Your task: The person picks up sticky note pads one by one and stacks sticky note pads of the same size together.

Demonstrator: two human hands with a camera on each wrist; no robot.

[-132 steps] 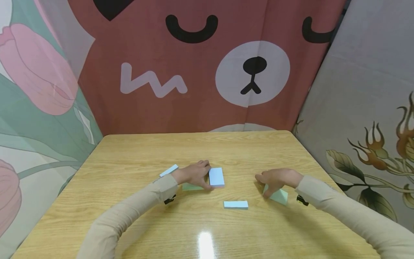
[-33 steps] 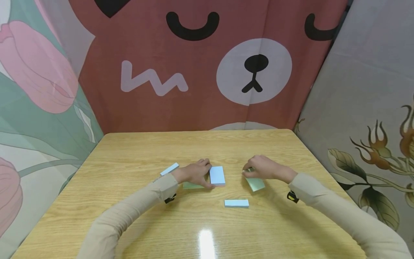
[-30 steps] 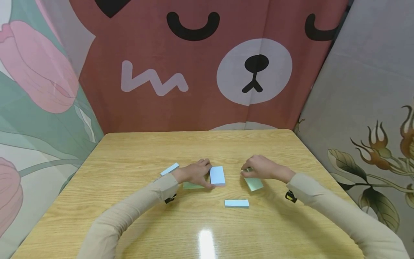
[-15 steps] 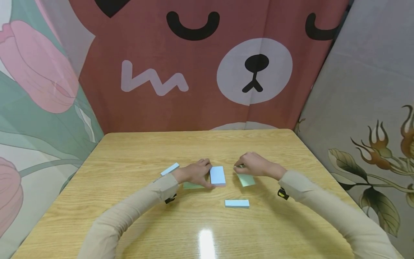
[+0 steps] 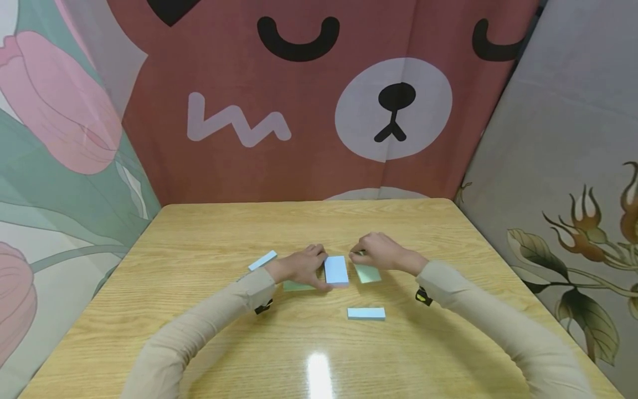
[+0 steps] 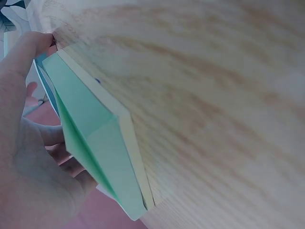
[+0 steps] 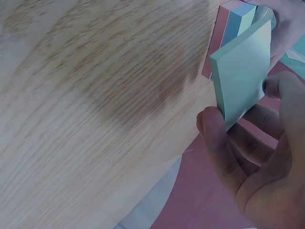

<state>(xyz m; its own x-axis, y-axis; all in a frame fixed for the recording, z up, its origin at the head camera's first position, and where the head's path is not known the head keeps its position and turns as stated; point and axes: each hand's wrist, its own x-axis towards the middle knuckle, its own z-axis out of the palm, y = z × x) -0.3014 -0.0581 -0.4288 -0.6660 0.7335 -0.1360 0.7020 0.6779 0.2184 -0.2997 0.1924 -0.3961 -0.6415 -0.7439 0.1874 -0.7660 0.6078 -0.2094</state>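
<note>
My left hand [image 5: 301,266] spans the stack of sticky note pads, thumb at its near left corner and fingers at its far left corner. A blue sticky note pad [image 5: 336,270] tops this stack, with a pink pad [image 7: 219,40] under it. Beneath my left palm lies a green sticky note pad [image 6: 95,119] with a lifted sheet and a cream layer below. My right hand [image 5: 384,252] pinches another green sticky note pad [image 7: 245,71] between thumb and fingers. That pad is tilted just right of the blue one, close above the table.
A narrow light blue pad [image 5: 366,313] lies on the wooden table [image 5: 239,343] nearer the body. Another narrow blue pad [image 5: 262,260] lies beyond the left wrist. A bear-print curtain [image 5: 309,172] hangs behind the table's far edge.
My right hand has picked up the green pad from the right side and carried it left toward the blue-topped stack. The left hand has stayed in place at the stack.
</note>
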